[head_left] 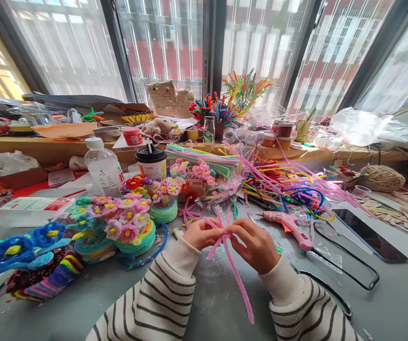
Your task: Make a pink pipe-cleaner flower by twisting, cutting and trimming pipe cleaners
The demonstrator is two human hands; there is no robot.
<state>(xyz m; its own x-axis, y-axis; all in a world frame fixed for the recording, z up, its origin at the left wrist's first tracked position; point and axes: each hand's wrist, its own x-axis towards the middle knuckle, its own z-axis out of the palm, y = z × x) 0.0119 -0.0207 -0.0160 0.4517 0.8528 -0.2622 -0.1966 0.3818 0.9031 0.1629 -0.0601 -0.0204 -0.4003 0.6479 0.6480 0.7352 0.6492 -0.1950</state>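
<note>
Both hands meet over the grey table around a bundle of crossed pink pipe cleaners [237,279]. My left hand [201,234] pinches the bundle near its centre, thumb and fingers pressed together. Opposite it, my right hand [255,241] grips the same centre between thumb and forefinger. Short pink ends fan out above and below the fingertips, and one longer strand hangs down toward me. Just behind my left hand lies a separate pink pipe-cleaner star [188,213]. Right of my right hand rests a pink glue gun [291,227].
Pipe-cleaner flower pots [136,239] crowd the left, beside a water bottle [103,166] and a lidded cup [151,163]. Loose pipe cleaners [278,175] pile up behind. A black cable [353,282] loops at right near a phone [369,234]. Twine [383,178] sits farther back.
</note>
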